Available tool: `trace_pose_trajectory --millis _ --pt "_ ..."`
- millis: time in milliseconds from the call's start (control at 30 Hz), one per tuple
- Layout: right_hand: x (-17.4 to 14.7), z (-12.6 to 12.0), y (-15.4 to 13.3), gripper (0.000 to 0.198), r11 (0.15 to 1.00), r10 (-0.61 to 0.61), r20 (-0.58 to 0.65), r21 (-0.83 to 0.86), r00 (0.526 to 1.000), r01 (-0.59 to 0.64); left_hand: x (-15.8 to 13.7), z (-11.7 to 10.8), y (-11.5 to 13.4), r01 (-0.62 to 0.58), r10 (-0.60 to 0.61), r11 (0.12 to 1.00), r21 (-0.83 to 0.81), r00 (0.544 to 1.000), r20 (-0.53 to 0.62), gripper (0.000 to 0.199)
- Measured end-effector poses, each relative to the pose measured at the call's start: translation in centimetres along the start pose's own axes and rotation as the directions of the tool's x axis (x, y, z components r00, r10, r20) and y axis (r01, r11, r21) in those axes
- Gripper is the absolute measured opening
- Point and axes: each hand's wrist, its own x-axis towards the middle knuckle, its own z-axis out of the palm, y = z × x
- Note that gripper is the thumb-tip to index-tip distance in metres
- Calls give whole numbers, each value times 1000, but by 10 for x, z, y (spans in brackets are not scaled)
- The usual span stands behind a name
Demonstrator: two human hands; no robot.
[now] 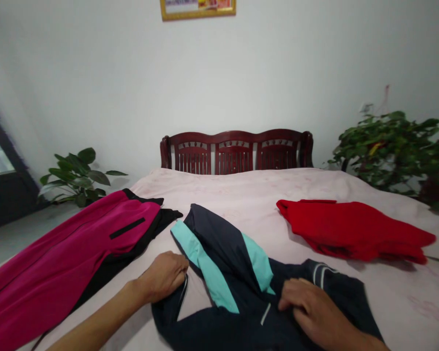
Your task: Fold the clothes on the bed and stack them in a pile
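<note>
A navy jacket (219, 239) with turquoise panels and thin white stripes lies crumpled on the pale pink bedspread (237, 187) in front of me. My left hand (164, 276) is closed on the jacket's left part, where a dark fold with white piping hangs below the fingers. On the jacket's right side, my right hand (310, 304) has its fingers curled into the navy cloth, close to the white-striped sleeve (336, 282). The lower part of the jacket runs out of the picture at the bottom.
A magenta and black garment (80, 243) is spread along the left of the bed. On the right lies a folded red garment (351, 229). At the far end stands a dark wooden headboard (234, 153). Leafy plants (78, 175) flank the bed, another plant (391, 151) being on the right.
</note>
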Motion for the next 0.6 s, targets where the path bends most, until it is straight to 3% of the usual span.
trace_pose_trajectory --millis 33,100,133,167,200,267,300,333,400,500,600 --pt "8 -2 3 35 992 120 -71 52 990 -116 2 -5 3 36 -37 998 -53 999 -29 22" --pt "36 -3 8 35 931 359 -210 155 909 -331 19 -13 5 94 -123 978 -186 981 -152 23" --pt "52 -1 9 44 892 443 -229 211 867 -400 31 -15 4 107 -164 962 -252 961 -221 22" --pt "66 4 7 51 863 482 -190 271 855 -426 46 -16 1 108 -199 946 -306 939 -282 21" --pt "77 10 2 54 864 449 -125 314 885 -394 61 -16 -3 102 -220 935 -341 918 -329 24" --pt "87 26 -17 48 954 189 -60 250 980 -168 88 -15 -13 81 -221 934 -348 896 -386 40" --pt "85 34 -29 45 987 35 -25 161 999 -31 98 -14 -18 73 -208 941 -330 895 -396 48" --pt "80 40 -42 44 993 -98 35 69 995 95 105 -14 -23 64 -187 950 -305 900 -393 52" --pt "65 48 -66 42 966 -241 140 -57 960 251 110 -14 -27 36 -124 970 -242 925 -358 49" --pt "47 44 -84 38 949 -289 217 -61 932 309 103 -16 -24 -15 -12 994 -110 971 -241 46" --pt "46 32 -78 34 975 -224 186 28 957 223 89 -15 -22 86 -88 995 -48 995 -38 65"
